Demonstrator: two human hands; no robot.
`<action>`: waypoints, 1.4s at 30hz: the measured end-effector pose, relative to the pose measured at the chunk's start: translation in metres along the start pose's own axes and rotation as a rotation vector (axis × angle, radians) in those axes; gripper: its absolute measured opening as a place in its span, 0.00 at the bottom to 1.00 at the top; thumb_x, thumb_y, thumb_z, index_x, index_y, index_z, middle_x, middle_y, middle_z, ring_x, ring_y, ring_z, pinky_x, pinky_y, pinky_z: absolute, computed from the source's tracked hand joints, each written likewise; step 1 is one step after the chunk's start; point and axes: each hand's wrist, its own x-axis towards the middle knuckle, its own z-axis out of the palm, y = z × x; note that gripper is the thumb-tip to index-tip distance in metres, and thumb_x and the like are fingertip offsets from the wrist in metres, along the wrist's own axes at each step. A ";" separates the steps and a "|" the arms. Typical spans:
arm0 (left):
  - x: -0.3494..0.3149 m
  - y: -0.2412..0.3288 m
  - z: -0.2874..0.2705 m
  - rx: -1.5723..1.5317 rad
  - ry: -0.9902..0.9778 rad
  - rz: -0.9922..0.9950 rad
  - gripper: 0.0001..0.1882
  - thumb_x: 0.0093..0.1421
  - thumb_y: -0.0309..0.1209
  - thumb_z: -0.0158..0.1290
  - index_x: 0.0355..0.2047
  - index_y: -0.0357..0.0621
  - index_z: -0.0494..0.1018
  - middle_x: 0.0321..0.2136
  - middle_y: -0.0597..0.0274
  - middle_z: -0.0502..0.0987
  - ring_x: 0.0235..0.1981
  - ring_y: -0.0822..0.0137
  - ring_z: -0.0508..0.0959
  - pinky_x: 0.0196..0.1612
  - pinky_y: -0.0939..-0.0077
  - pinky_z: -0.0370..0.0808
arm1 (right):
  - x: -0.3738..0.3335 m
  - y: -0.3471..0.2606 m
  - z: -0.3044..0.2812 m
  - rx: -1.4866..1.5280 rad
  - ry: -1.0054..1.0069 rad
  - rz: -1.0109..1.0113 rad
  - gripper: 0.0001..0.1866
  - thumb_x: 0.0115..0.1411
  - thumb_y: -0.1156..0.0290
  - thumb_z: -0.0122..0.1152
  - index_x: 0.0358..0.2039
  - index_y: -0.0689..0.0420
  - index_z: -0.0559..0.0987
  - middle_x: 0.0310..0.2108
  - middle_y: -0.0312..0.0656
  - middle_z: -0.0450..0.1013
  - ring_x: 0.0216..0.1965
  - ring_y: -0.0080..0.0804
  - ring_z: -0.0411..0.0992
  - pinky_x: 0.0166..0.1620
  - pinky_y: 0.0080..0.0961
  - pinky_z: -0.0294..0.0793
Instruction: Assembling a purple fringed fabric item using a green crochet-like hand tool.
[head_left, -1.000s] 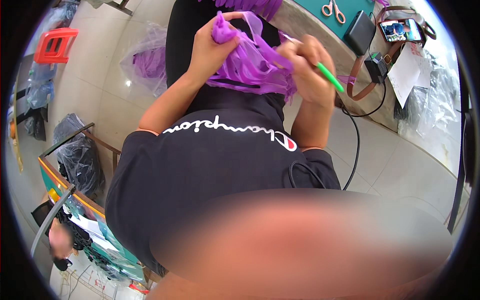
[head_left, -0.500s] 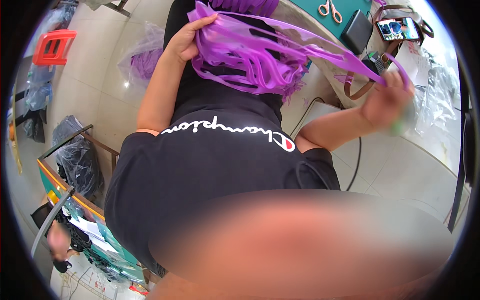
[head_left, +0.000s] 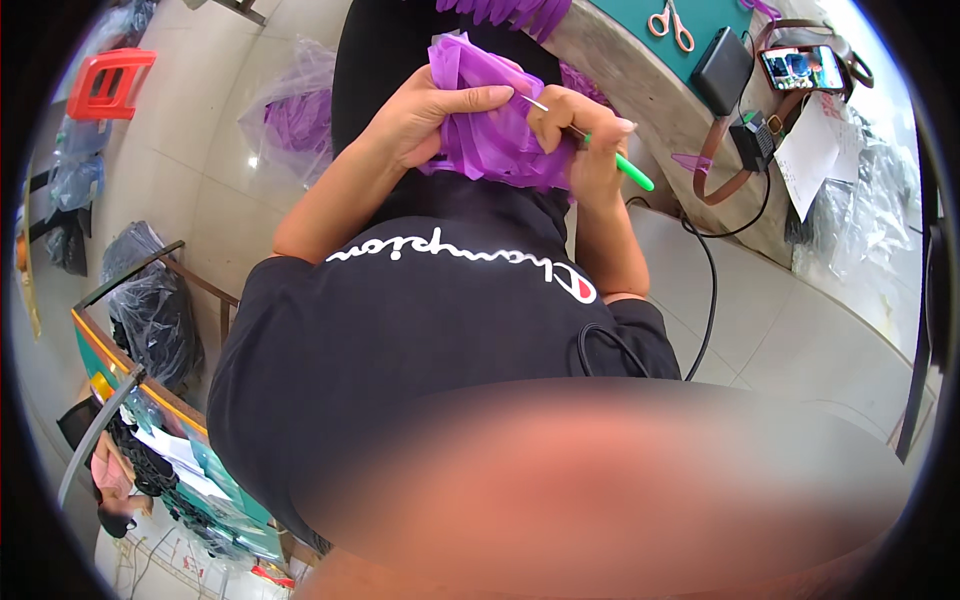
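A bundle of thin, glossy purple strips (head_left: 490, 140) lies bunched over my lap. My left hand (head_left: 425, 115) is closed on its left side, the thumb lying across the top. At the right of the bundle, my right hand (head_left: 590, 135) grips a green-handled tool (head_left: 635, 173) with a thin metal shaft. Its bright tip points left, close to the left thumb, against the purple material. Whether the tip goes through a strip is too small to tell. My right fingers also press at the bundle's edge.
On the teal-topped table (head_left: 625, 12) lie scissors (head_left: 683, 42) and a black box (head_left: 720, 72), with a lit phone (head_left: 803, 68) beyond. A clear bag of purple pieces (head_left: 298, 125) and a red stool (head_left: 110, 85) stand left. Another person (head_left: 112, 468) is at a bench lower left.
My right hand has come in from the far right to the bundle, and the stretched-out strip is drawn in. The tool now shows clearly. My left hand has shifted right and slightly down.
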 end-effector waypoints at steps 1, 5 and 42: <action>0.000 0.000 0.001 0.008 0.007 0.019 0.13 0.53 0.26 0.58 0.40 0.35 0.74 0.39 0.57 0.77 0.41 0.66 0.76 0.46 0.71 0.73 | 0.000 0.001 0.001 0.004 0.030 0.008 0.42 0.60 0.34 0.24 0.14 0.63 0.65 0.18 0.39 0.62 0.22 0.28 0.60 0.29 0.23 0.58; -0.002 0.001 0.004 0.026 -0.004 0.106 0.13 0.53 0.24 0.58 0.40 0.36 0.74 0.37 0.57 0.78 0.39 0.68 0.77 0.44 0.72 0.74 | 0.000 0.002 0.003 -0.045 0.050 0.029 0.41 0.59 0.33 0.23 0.14 0.62 0.63 0.17 0.40 0.60 0.21 0.27 0.58 0.27 0.22 0.56; -0.005 0.000 0.008 0.066 -0.009 -0.006 0.15 0.54 0.25 0.58 0.42 0.36 0.71 0.35 0.60 0.76 0.37 0.68 0.77 0.42 0.74 0.74 | 0.013 -0.010 -0.061 0.611 0.037 0.395 0.34 0.63 0.39 0.27 0.09 0.50 0.53 0.12 0.32 0.49 0.15 0.20 0.45 0.17 0.17 0.44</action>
